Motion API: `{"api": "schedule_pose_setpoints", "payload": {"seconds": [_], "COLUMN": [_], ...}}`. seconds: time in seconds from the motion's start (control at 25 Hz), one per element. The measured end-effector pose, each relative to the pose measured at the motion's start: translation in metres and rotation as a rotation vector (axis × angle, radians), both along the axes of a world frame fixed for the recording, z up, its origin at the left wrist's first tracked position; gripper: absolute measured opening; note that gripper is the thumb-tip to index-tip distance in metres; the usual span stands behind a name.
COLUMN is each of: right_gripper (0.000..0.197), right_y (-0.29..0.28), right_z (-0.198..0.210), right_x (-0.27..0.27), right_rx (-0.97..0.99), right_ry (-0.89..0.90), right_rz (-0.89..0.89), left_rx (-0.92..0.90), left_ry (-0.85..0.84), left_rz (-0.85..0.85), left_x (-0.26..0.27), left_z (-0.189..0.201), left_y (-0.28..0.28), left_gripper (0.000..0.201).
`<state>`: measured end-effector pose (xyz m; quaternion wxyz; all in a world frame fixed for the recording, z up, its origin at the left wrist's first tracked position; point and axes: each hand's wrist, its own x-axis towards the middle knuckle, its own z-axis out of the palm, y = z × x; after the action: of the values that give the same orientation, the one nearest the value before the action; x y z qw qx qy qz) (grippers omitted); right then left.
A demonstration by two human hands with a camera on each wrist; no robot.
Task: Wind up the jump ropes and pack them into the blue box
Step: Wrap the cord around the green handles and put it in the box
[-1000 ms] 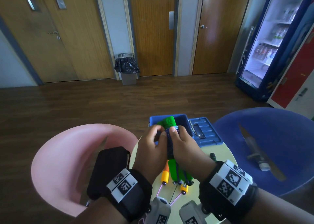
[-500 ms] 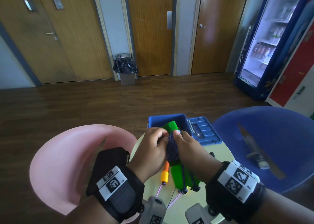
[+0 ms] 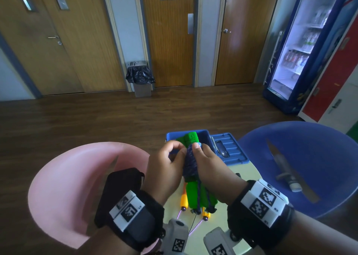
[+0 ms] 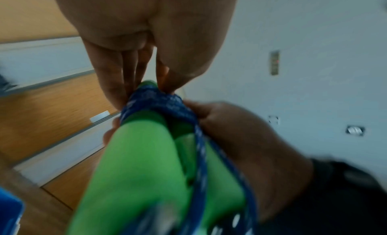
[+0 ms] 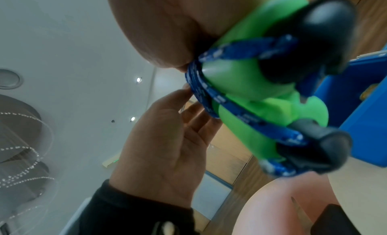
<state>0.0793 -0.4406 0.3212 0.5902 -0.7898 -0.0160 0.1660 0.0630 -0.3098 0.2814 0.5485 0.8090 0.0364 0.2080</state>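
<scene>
On the left stands a pink chair (image 3: 64, 187), with the small round table (image 3: 246, 173) beside it. The left hand (image 3: 164, 167) is up at the top of the blue rope (image 3: 190, 161), fingertips bunched and pinching the cord where it is coiled round the two green handles (image 3: 193, 192); the left wrist view shows the fingers (image 4: 117, 83) closed down on the wraps. To its right, the right hand (image 3: 211, 167) is clamped round the bundle, thumb pressed on the coil, holding it just above the table. Under the bundle a second rope with orange handles (image 3: 183, 200) and a thin purple cord lies unwound on the table. Just beyond the hands sits the blue box (image 3: 205, 136), open, its lid (image 3: 228, 148) lying to the right, and further right a blue chair (image 3: 310, 158).

The step looks like finishing the wind. To do it well, the left hand should tuck the loose end under a tight wrap while the right keeps its squeeze, so the coils cannot spring loose before the bundle goes into the box
</scene>
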Motion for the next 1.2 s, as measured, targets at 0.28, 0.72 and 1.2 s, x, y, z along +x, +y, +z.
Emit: {"api": "schedule_pose_setpoints", "payload": {"seconds": [0.28,0.72,1.2], "right_gripper": [0.036,0.039,0.094], "right_y": [0.003,0.004,-0.028], "right_z": [0.003,-0.006,-0.015], "right_x": [0.002,0.012,0.002], "right_rx": [0.046,-0.073,-0.399], "right_ry": [-0.022,-0.049,-0.523], "right_rz": [-0.058,0.082,0.48], "left_rx": [0.155,0.049,-0.38], "left_ry": [-0.111,0.008,0.01], "left_rz": [-0.077,-0.089,-0.168], "left_x": [-0.005,0.003,-0.009], "left_z": [-0.003,-0.006,0.012], "left_y": [-0.011,-0.003,0.024], "left_gripper": [0.017,0.011,0.049]}}
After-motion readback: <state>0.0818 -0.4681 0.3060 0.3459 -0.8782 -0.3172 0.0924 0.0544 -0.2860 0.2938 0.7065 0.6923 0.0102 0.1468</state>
